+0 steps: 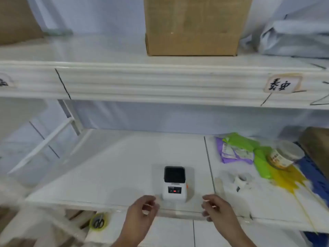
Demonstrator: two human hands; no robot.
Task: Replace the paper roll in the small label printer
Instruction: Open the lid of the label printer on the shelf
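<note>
Both hands, left (142,209) and right (216,208), loosely curled, empty, flanking printer (174,184).

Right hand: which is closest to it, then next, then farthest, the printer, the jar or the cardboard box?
From the right hand:
1. Printer, just left of it on the same shelf.
2. Jar, lying tilted farther right.
3. Cardboard box, on the shelf above.

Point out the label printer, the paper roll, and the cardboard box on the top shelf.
label printer (174,184), head view, on its white front above the buttons.
paper roll (240,180), head view, on its white outer side.
cardboard box (193,27), head view, on the middle of its front face.
</note>
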